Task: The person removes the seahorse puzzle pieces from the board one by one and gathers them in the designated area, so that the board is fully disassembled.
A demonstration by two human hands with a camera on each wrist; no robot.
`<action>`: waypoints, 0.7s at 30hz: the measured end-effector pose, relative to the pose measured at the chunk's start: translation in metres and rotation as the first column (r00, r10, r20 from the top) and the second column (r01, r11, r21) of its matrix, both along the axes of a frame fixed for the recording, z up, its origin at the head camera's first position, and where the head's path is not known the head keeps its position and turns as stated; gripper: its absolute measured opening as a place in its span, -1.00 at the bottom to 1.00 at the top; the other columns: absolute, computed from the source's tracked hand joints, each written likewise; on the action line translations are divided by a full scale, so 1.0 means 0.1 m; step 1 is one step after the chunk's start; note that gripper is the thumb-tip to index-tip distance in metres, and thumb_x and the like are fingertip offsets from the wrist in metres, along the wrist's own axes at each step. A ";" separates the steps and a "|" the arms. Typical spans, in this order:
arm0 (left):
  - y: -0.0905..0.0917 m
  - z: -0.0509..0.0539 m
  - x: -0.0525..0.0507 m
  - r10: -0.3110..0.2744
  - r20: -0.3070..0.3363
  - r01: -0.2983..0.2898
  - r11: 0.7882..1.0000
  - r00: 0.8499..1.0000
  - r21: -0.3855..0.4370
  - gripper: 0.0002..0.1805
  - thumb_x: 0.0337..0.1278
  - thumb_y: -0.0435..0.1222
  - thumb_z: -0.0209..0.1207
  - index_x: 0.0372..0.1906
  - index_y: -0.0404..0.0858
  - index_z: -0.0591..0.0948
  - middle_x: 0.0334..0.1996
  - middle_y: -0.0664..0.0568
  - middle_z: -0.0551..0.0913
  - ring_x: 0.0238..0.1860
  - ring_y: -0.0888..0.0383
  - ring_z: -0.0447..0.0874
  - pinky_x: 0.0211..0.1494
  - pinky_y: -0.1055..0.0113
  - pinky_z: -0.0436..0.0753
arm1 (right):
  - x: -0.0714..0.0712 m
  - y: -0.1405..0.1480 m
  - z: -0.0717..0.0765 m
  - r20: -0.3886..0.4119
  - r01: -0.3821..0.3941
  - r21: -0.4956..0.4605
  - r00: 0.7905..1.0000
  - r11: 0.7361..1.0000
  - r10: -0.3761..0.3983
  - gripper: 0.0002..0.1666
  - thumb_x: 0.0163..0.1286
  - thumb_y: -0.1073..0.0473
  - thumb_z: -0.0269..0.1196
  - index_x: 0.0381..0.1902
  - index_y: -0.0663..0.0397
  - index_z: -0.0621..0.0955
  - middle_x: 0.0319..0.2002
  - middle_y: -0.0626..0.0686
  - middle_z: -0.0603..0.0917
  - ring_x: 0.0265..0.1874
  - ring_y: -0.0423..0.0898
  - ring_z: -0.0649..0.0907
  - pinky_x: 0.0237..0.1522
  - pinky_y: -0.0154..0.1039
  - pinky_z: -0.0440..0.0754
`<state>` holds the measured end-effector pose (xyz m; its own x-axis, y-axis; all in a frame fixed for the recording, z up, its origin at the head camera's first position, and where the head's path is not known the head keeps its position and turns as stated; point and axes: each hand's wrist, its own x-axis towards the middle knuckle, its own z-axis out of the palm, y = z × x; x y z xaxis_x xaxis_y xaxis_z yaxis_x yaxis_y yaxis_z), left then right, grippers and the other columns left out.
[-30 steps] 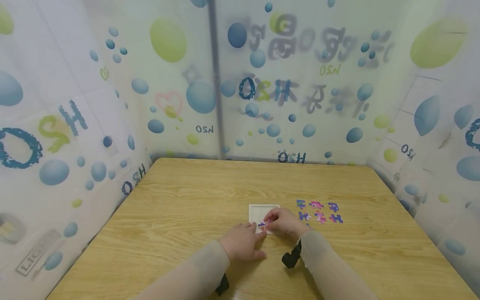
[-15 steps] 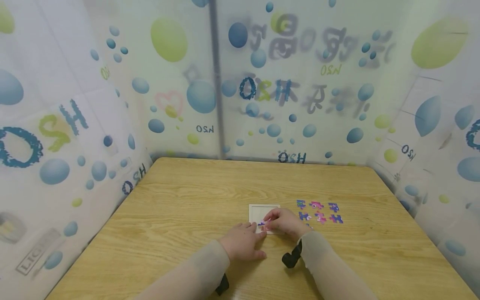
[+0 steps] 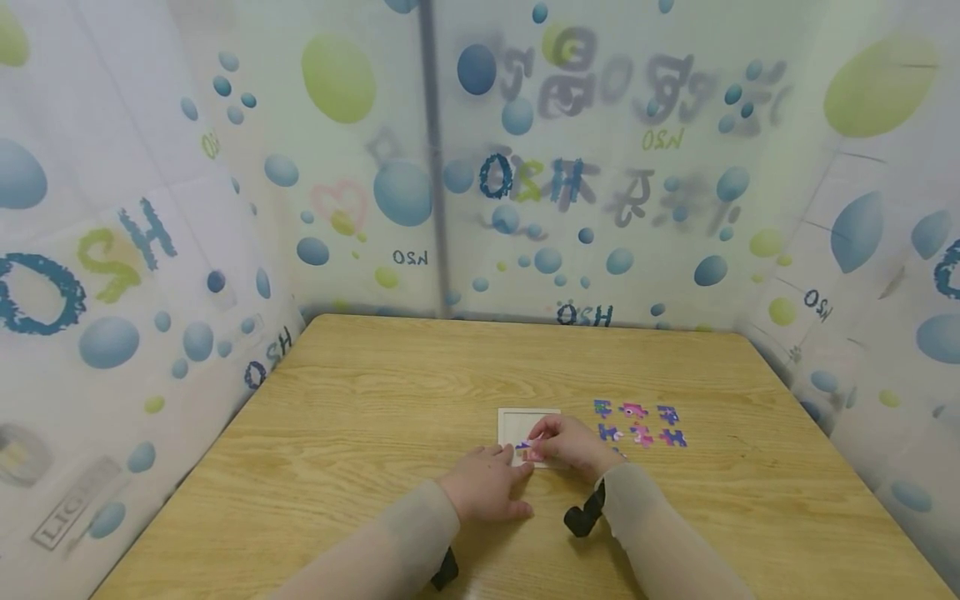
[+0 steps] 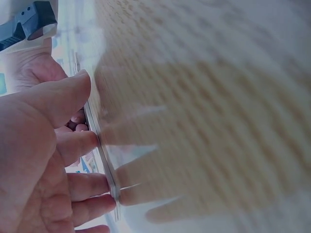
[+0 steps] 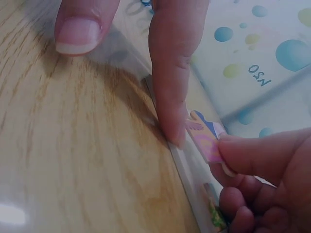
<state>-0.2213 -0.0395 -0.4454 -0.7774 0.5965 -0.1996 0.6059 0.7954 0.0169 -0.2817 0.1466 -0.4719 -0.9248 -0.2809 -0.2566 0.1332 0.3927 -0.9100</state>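
Note:
My right hand (image 3: 573,443) pinches a pink puzzle piece (image 5: 206,141) between thumb and fingers, tilted over the near part of a white puzzle frame (image 3: 528,411). A second piece with green on it (image 5: 215,209) lies in the frame by the curled fingers, partly hidden. My left hand (image 3: 483,483) has its fingers stretched out, with their tips on the frame's left and near edges. In the left wrist view these fingertips touch the thin frame edge (image 4: 108,170). The right hand covers the frame's near right corner.
Several loose purple and pink puzzle pieces (image 3: 640,434) lie in rows right of the frame. The wooden table (image 3: 360,392) meets printed curtains (image 3: 495,275) at the back and along both sides.
The held piece has turned slightly, and more of its pink face shows in the head view. Both hands stay in nearly the same place.

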 end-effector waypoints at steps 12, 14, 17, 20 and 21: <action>0.00 -0.01 -0.02 -0.001 0.004 0.001 1.000 1.000 -0.007 -0.25 0.17 0.30 0.02 0.40 0.06 0.36 0.36 -0.15 0.35 0.35 -0.06 0.31 0.40 0.04 0.28 | 0.03 0.04 0.10 0.033 -0.006 -0.040 0.999 0.999 0.007 -0.87 0.25 0.31 0.29 -0.22 0.15 0.61 -0.36 0.07 0.54 -0.35 -0.03 0.48 -0.40 -0.27 0.40; 0.00 -0.01 -0.02 0.003 0.013 -0.003 1.000 1.000 -0.008 -0.25 0.17 0.31 0.01 0.41 0.07 0.35 0.36 -0.14 0.34 0.36 -0.07 0.30 0.41 0.04 0.27 | 0.02 0.05 0.10 0.043 -0.009 -0.046 0.999 0.999 0.011 -0.87 0.26 0.30 0.29 -0.21 0.15 0.61 -0.35 0.08 0.55 -0.35 -0.03 0.50 -0.40 -0.27 0.41; 0.00 -0.01 -0.02 0.008 0.024 -0.008 1.000 1.000 -0.005 -0.25 0.17 0.31 0.01 0.41 0.08 0.35 0.37 -0.14 0.33 0.36 -0.07 0.30 0.41 0.03 0.26 | 0.02 0.07 0.10 0.036 -0.018 -0.040 0.999 0.999 0.019 -0.87 0.28 0.26 0.29 -0.20 0.12 0.61 -0.34 0.08 0.56 -0.32 -0.01 0.51 -0.34 -0.24 0.40; 0.00 -0.01 -0.02 0.012 0.032 -0.012 1.000 0.999 -0.002 -0.25 0.16 0.31 0.02 0.40 0.08 0.37 0.37 -0.14 0.33 0.37 -0.07 0.29 0.41 0.02 0.26 | 0.02 0.10 0.12 0.009 -0.020 -0.007 1.000 1.000 0.020 -0.85 0.29 0.22 0.29 -0.19 0.10 0.61 -0.33 0.07 0.58 -0.27 -0.01 0.51 -0.25 -0.19 0.38; 0.00 0.00 -0.01 0.012 0.031 -0.012 1.000 0.999 -0.002 -0.26 0.16 0.31 0.02 0.39 0.08 0.37 0.37 -0.13 0.33 0.36 -0.07 0.29 0.41 0.02 0.26 | 0.02 0.12 0.13 -0.003 -0.019 0.008 1.000 1.000 0.019 -0.85 0.28 0.21 0.30 -0.19 0.09 0.61 -0.33 0.07 0.58 -0.26 -0.01 0.51 -0.23 -0.18 0.38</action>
